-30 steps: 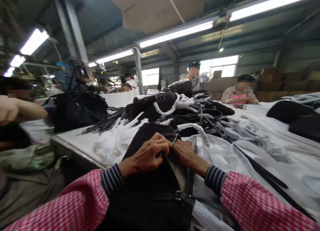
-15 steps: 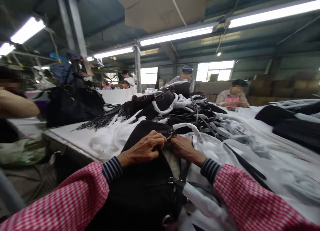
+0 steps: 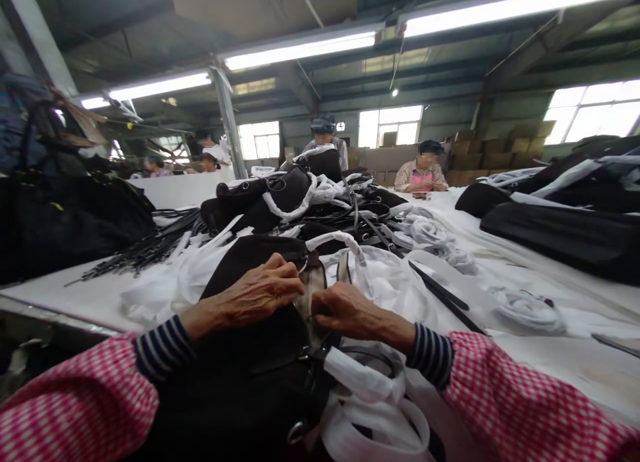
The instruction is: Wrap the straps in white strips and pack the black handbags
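Note:
A black bag lies in front of me, its beige-edged zipper opening running between my hands. On the left edge of that opening, my left hand is closed with curled fingers, gripping the bag's black fabric. My right hand is closed against the opening's other side, lower down; its fingertips hide whatever they pinch. A white-wrapped handle arches above the hands. Below them are a small strap with metal fittings, a metal ring and loose white wrapping.
More black bags with white-wrapped handles are heaped ahead, beside a bundle of thin black straps. Coiled white strips and black straps lie on the right. Black bags are stacked far right. Two co-workers sit across the table.
My right hand has moved down along the zipper opening from its upper end, and more of the beige edging shows. My left hand stays on the bag's edge. The view has turned right.

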{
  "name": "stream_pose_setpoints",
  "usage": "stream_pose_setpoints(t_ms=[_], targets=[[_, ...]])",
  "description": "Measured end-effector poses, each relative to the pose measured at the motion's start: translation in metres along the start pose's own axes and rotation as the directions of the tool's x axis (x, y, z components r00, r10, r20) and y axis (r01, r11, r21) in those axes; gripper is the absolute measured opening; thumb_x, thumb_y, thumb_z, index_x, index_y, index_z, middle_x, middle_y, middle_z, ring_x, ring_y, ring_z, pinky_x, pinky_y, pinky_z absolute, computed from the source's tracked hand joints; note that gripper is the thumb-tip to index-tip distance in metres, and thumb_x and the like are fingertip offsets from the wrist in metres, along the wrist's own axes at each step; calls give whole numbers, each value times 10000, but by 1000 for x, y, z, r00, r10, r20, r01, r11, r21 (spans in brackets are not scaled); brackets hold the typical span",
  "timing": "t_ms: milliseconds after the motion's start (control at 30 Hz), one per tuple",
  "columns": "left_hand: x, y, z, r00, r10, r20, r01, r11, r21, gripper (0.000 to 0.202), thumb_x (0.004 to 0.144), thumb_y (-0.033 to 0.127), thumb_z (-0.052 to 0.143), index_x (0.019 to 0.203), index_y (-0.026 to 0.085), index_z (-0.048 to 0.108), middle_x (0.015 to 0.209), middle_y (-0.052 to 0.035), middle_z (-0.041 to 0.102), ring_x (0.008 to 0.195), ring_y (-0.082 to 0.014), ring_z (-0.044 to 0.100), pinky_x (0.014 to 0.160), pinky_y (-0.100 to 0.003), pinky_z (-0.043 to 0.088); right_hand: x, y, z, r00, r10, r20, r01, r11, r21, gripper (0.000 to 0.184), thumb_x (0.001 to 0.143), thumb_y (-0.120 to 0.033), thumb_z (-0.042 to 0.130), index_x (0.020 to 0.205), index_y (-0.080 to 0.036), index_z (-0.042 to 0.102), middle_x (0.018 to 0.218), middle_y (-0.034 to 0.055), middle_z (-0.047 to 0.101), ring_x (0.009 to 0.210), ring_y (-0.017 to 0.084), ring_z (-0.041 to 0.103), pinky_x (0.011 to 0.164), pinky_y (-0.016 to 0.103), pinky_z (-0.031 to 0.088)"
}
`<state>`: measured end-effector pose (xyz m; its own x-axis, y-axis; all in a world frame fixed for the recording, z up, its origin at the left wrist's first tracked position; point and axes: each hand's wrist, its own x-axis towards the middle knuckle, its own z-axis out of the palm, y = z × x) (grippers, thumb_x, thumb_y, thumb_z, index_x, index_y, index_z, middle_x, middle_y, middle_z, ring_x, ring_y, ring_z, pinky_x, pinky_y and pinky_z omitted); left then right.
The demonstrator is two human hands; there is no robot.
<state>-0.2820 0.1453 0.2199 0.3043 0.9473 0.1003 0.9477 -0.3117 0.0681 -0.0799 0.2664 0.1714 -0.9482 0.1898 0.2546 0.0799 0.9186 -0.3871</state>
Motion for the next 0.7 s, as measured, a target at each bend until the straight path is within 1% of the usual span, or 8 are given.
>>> stream_pose_setpoints(t_ms=[67,167,233,333,400,533,633,700], targets=[[6,1,5,998,17,61,-20,998,59,223,1065,307,458,1117,295,675,1113,-14,578,1054,-216,440,912,-359,358,-3,0,5,999,-2,-52,-1,999,-54,109,832,-133,650,744,-151,588,616,-54,450,568,81,354,574,260,214],[13,-1,13,993,19,119,-33,992,120,175,1048,307,497,1099,308,664,1143,-14,562,1046,-227,435,830,-361,349,-5,3,13,994,-27,-105,12,991,-136,37,853,-154,633,816,-149,636,695,-4,591,614,104,436,585,264,228],[14,-3,17,990,31,138,-54,985,162,165,1031,278,516,1116,312,653,1155,-22,557,1036,-234,434,765,-352,340,-5,5,19,992,-52,-112,30,982,-188,38,850,-157,623,868,-150,657,751,25,658,632,120,482,585,272,231],[12,-5,20,986,50,161,-86,972,221,263,997,199,518,1198,329,626,1167,-39,553,1020,-241,433,685,-343,312,-4,9,24,989,-89,-121,60,972,-227,56,831,-152,610,865,-164,653,760,29,690,628,135,519,582,282,243],[11,-5,20,982,64,176,-105,965,239,304,976,169,519,1209,334,623,1163,-44,556,1014,-245,434,667,-344,305,-3,10,25,984,-124,-130,93,971,-220,54,818,-140,605,837,-178,638,761,25,696,656,146,550,594,280,273],[14,1,16,979,121,163,-160,955,250,336,891,137,587,1179,302,639,1171,-55,583,1040,-258,444,707,-361,336,-2,13,25,986,-133,-105,112,976,-187,93,831,-137,593,896,-178,645,838,43,722,728,168,599,642,280,346],[18,7,10,973,174,149,-197,969,151,424,825,86,600,1189,297,649,1185,-43,631,1090,-254,464,806,-369,365,-3,18,26,991,-114,-64,104,985,-138,146,861,-141,574,986,-165,646,956,71,720,806,181,619,708,285,410],[19,9,4,972,173,160,-186,980,69,475,808,64,574,1200,317,659,1150,-17,665,1079,-238,484,855,-352,367,-5,23,28,992,-113,-46,108,989,-105,190,880,-133,552,1052,-158,630,1054,92,688,855,182,612,744,285,441]])
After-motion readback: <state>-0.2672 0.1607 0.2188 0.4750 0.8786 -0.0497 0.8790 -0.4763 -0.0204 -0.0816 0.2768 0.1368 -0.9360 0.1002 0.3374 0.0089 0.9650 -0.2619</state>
